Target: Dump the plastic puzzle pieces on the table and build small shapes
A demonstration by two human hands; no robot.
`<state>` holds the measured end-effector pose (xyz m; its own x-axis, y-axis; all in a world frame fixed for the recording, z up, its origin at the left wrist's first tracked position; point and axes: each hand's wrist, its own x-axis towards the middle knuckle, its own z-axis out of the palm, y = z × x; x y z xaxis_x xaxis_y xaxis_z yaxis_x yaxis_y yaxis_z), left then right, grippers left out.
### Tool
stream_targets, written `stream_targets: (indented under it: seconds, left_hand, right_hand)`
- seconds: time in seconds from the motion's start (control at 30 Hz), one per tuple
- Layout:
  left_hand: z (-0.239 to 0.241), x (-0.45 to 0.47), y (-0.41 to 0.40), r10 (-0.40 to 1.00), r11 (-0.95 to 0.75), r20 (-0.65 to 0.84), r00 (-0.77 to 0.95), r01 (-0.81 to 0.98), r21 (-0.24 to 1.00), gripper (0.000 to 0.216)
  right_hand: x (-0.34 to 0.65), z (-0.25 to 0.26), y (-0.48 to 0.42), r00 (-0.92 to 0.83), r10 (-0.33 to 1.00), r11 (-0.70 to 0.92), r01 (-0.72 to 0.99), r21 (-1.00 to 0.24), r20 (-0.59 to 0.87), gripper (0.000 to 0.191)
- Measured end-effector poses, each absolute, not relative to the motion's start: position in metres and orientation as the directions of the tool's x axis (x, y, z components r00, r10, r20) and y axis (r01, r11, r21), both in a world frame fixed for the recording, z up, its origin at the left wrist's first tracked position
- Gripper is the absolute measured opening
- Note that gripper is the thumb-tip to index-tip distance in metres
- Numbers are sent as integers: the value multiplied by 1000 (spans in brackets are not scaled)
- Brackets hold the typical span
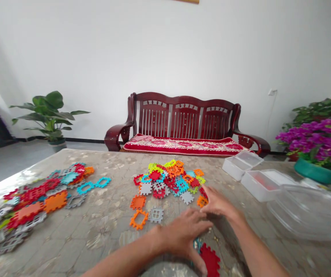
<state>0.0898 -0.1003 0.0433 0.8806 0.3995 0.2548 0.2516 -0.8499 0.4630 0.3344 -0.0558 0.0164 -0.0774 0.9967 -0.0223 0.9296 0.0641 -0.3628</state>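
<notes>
My left hand (184, 234) is low over the near table, its thumb spread wide from the fingers. Beneath and beside it lie a red toothed plastic tile (210, 261) and a blue tile (197, 244), the blue one partly covered. At the right edge of a mixed heap of interlocking tiles (169, 179) is my right hand (217, 203), fingers and thumb apart. An orange tile (202, 201) lies by its fingertips. Left of my hands are a grey windowed tile (156, 208), an orange frame tile (133, 223) and a filled orange tile (138, 202).
A long pile of tiles (35, 196) covers the table's left side, with two joined blue frames (93, 185) beside it. Clear plastic boxes (259, 188), a transparent lid (312, 211) and a flower pot (316, 172) stand right. Behind is a wooden bench (185, 119).
</notes>
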Motion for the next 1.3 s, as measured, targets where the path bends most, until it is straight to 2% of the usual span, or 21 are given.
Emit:
stream_targets:
  seconds: [0.07,0.17,0.27,0.4,0.47,0.7,0.9,0.97,1.07,1.17,1.23,1.3]
  left_hand:
    - [40,101,-112,275,-876,206,939,157,456,86]
    - [37,110,-118,220,-896,150,964,139,421,75]
    - [37,112,-118,269,-894,112,957,205,398,56]
    - [39,106,-113,405,-846,112,908,325,423,22]
    - [38,100,-109,470,-815,134,873,370,447,15]
    - [22,74,-92,626,-763,232,745,523,379,14]
    - [34,58,-58,856,-517,348,382,632,577,23]
    - [44,48,-42,892,-442,368,262,671,595,30]
    - [56,33,-29,897,-378,411,163,765,522,41]
    - [59,26,-42,845,-474,464,265,772,422,45]
    - [55,28,-61,769,-634,414,487,661,402,48]
    - [49,33,-80,631,-761,302,715,496,418,56]
  right_hand:
    - [330,18,-58,-74,997,57,935,-349,-36,106]
    - [328,23,-59,-19,999,9,947,-322,-30,98]
    - [331,25,-59,11,999,-21,948,-319,-31,95]
    - [329,26,-61,9,1000,-3,933,-359,13,92]
    - [325,26,-63,-5,998,26,923,-384,56,91]
    - [311,25,-74,-62,977,151,879,-451,204,76]
    - [305,28,-74,38,964,78,906,-415,264,39]
    - [308,30,-72,49,956,73,915,-396,288,37]
    - [316,28,-68,78,939,58,925,-376,335,44]
    - [323,21,-62,88,933,49,929,-366,349,47]
    - [326,13,-58,93,941,37,928,-371,327,46]
    - [326,6,-54,119,947,7,920,-392,297,44]
